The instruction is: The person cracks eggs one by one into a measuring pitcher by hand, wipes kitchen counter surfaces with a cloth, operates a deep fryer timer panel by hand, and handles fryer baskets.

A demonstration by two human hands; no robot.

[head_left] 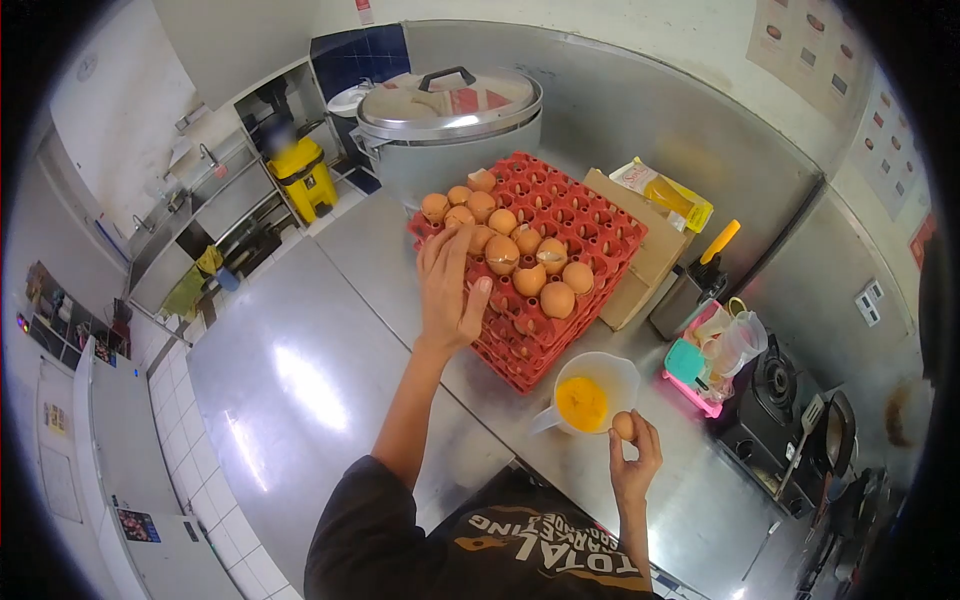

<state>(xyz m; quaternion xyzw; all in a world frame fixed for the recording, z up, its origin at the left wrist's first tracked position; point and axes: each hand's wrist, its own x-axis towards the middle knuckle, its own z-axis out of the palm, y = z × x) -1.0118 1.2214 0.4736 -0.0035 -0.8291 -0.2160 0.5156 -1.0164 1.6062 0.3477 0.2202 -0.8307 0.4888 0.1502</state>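
Note:
Brown eggs and broken shells (557, 299) sit in a stack of red egg trays (600, 225) on the steel table. My left hand (452, 290) is over the tray's left edge beside the eggs, fingers apart; whether it touches a shell is unclear. A brown egg (624, 426) is pinched between the fingers of my right hand (637, 460), at the rim of a translucent jug (622, 376). Yellow beaten or broken egg (581, 402) lies in the jug, whose handle points left.
A large lidded pot (450, 125) stands behind the trays. At right are a cardboard box (640, 255), a knife holder (690, 295), a pink basket (705, 402) and a black stove (765, 430). A yellow bin (305, 180) stands beyond the table.

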